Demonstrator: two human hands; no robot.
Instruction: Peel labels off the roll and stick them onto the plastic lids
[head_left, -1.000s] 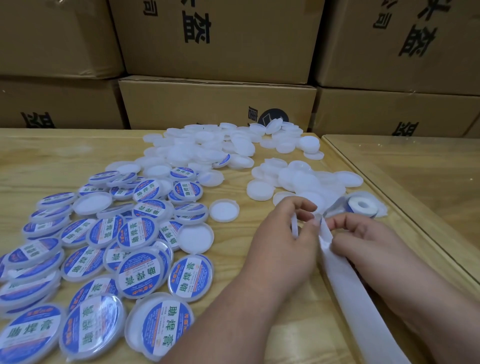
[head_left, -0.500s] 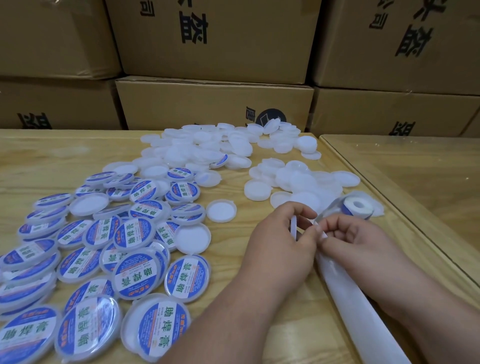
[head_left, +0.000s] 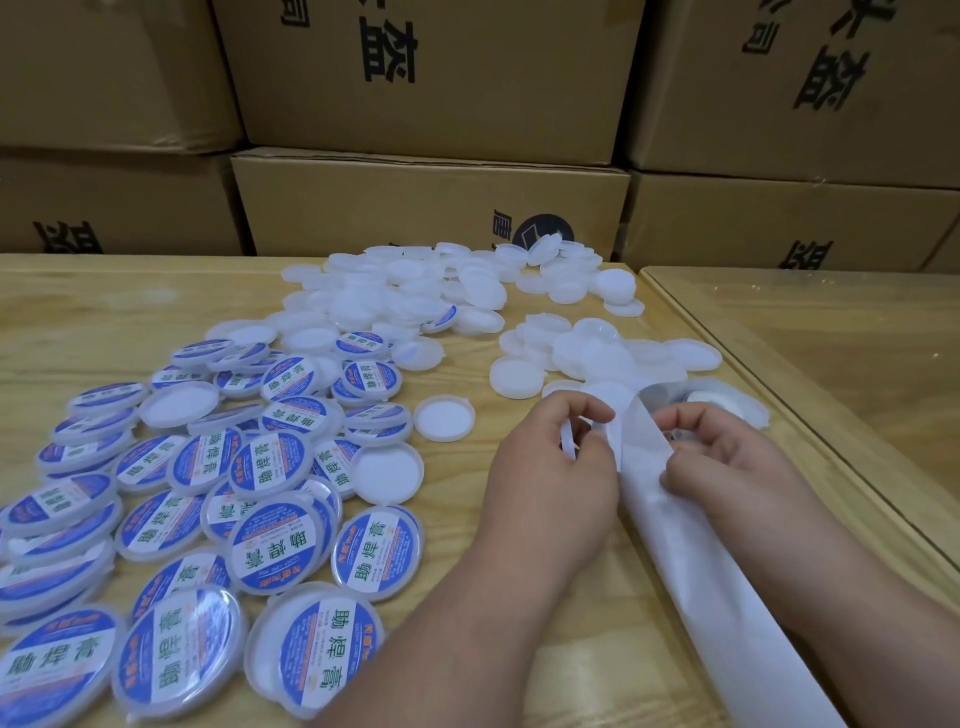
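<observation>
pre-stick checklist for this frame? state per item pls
1. Left hand holds a lid: ok, held on edge.
2. Right hand on the liner strip: ok, fingers at its top end.
3. Label peeled free: cannot tell, fingers hide it.
4. Roll in reach: ok, just behind the right hand.
5. Blank lids left: ok, pile at the back.
6. Room for done lids: ok, bare table beside them.
</observation>
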